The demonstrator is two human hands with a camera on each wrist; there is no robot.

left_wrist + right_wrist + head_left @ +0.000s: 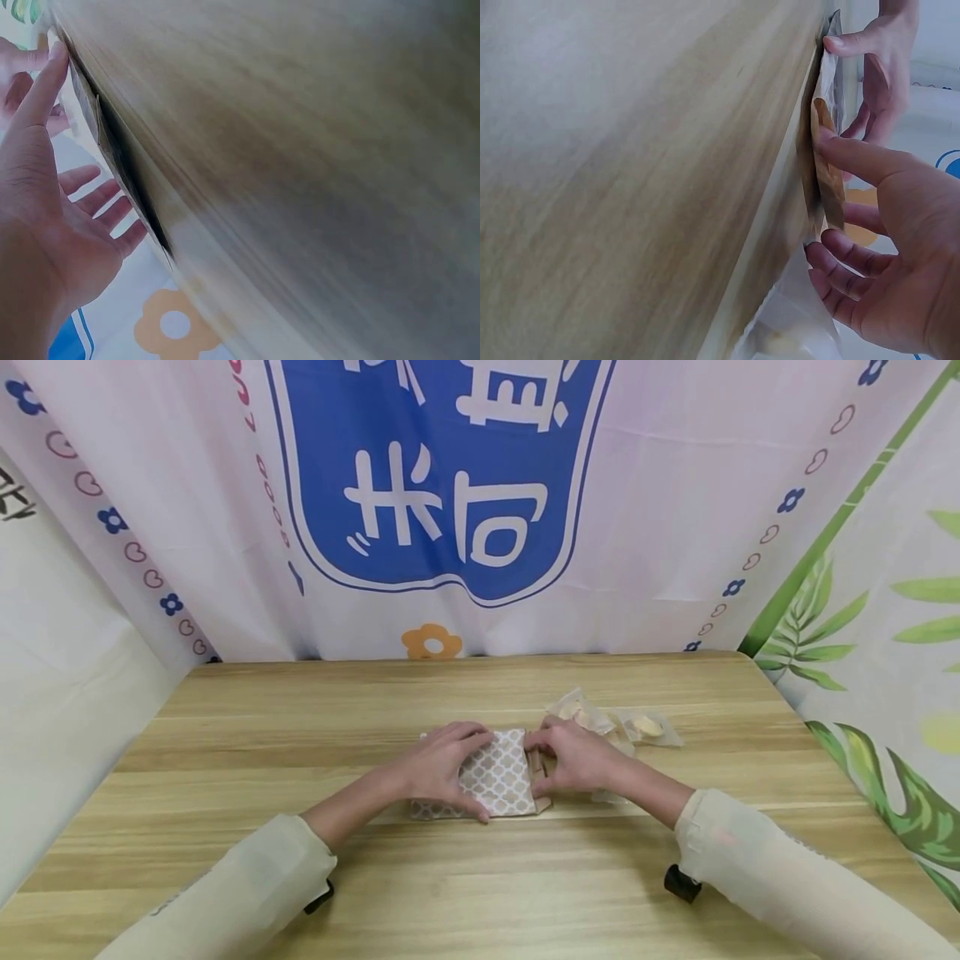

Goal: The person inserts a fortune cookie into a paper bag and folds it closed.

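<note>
A flat paper bag (pixel 495 777) with a white and beige lattice print lies on the table, its brown inner paper showing at the right end. My left hand (pixel 444 767) spans the bag, thumb at its near edge and the fingers spread toward the far edge. In the left wrist view those fingers (pixel 97 196) look loosely extended beside the bag's edge. My right hand (pixel 581 756) pinches the brown paper end (pixel 826 161) of the bag, the thumb pressing on the brown paper in the right wrist view. What lies inside the bag is hidden.
Several small clear packets (pixel 648 727) with pale contents lie just beyond and beside my right hand; one clear packet (pixel 787 322) shows close under its fingers in the right wrist view. The wooden table (pixel 480 885) ends at a printed curtain (pixel 637 568) behind.
</note>
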